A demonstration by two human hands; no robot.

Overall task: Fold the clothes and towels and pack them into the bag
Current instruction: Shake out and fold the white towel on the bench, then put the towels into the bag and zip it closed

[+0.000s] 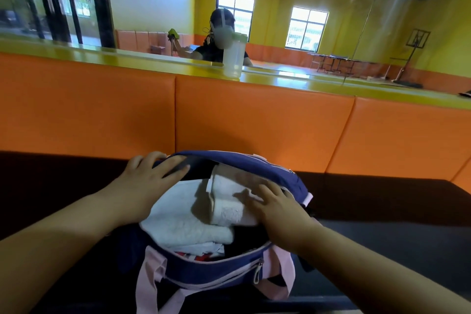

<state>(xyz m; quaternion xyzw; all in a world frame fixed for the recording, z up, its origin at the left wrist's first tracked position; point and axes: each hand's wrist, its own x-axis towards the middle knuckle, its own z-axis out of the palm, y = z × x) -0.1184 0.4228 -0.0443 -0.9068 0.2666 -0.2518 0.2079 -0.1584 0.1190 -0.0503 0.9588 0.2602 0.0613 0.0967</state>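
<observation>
A navy bag [216, 271] with pink straps lies open on the dark bench in front of me. Folded white towels fill it: a large one [183, 219] at the left and a smaller folded one [229, 201] on top at the right. A bit of red and white cloth [201, 253] shows beneath them at the near rim. My left hand [150, 176] grips the bag's far left rim and holds the opening wide. Fingers spread, my right hand [277, 206] presses flat on the smaller towel at the bag's right side.
An orange padded backrest [254, 120] rises behind the bench, topped by a yellow ledge [102, 58]. A translucent bottle [234, 57] with a green lid stands on the ledge. Behind it is a mirror reflecting a person and a yellow hall.
</observation>
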